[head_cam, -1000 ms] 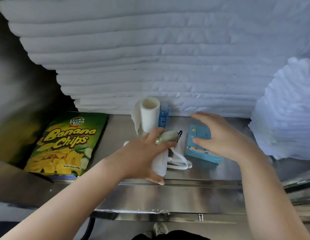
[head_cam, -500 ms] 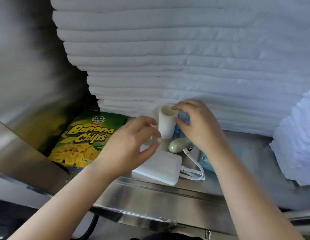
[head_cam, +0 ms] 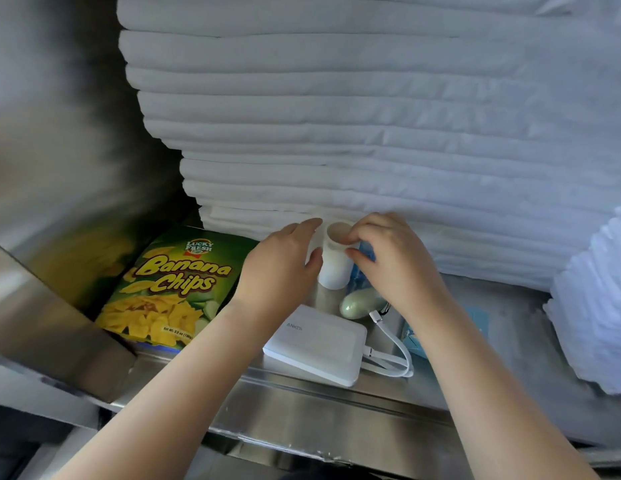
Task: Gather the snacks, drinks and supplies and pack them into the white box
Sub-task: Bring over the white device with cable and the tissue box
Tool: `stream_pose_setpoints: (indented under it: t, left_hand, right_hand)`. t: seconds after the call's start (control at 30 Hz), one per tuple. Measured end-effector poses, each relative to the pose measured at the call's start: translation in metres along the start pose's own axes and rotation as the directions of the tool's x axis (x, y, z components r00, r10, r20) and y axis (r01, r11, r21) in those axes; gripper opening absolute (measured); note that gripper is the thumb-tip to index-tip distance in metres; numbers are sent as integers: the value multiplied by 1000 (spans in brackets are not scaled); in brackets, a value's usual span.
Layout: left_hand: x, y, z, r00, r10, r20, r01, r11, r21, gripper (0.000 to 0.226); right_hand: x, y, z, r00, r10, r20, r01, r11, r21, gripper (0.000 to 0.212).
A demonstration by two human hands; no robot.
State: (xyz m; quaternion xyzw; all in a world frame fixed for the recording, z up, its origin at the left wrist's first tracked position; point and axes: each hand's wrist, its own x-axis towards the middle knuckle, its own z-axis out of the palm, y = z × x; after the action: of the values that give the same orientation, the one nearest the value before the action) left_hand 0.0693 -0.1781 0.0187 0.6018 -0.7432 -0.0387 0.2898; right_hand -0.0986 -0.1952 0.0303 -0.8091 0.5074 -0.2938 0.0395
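Note:
A white paper roll (head_cam: 333, 271) stands upright at the back of the steel shelf (head_cam: 302, 407). My right hand (head_cam: 392, 261) pinches its top rim between forefinger and thumb. My left hand (head_cam: 285, 268) lies against the roll's left side, fingers straight and thumb touching it. A blue bottle (head_cam: 360, 277) stands right behind the roll, mostly hidden by my right hand. In front lie a pale green oval case (head_cam: 354, 304) and a white power bank (head_cam: 319, 344) with its cable (head_cam: 395, 356). The banana chips bag (head_cam: 170, 285) lies flat on the left. My right forearm covers most of a blue box (head_cam: 414, 342).
A tall stack of folded white linen (head_cam: 371, 133) fills the back of the shelf, directly behind the roll. Another white pile (head_cam: 593, 323) sits at the right. A steel wall (head_cam: 59, 168) closes the left side, next to the chips bag.
My left hand let go of the green case and the power bank, which now lie on the shelf. My right hand left the blue box. Both hands moved back to the paper roll.

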Motion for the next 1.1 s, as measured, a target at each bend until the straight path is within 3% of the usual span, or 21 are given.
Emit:
stream_pose_setpoints:
  t: [0.3,0.83,0.97,1.1]
  left_hand:
    - [1,7,5,996,20,-84,-10,992,123,35]
    - [-2,19,0,991,67,-113,-53,991,124,18]
    - [-6,21,5,994,78,-73,-68,989,135,27]
    - [-4,24,11,991,86,-100,-66,981,181,32]
  right_hand:
    - [0,2,-1,1000,-14,-13,14,1000,-7,10]
    - [2,-7,10,994,-29,-109,36,997,63,12]
    - [1,6,1,995,8,-97,1,996,91,19]
    - [-3,22,-6,989,74,-128,-73,997,15,22]
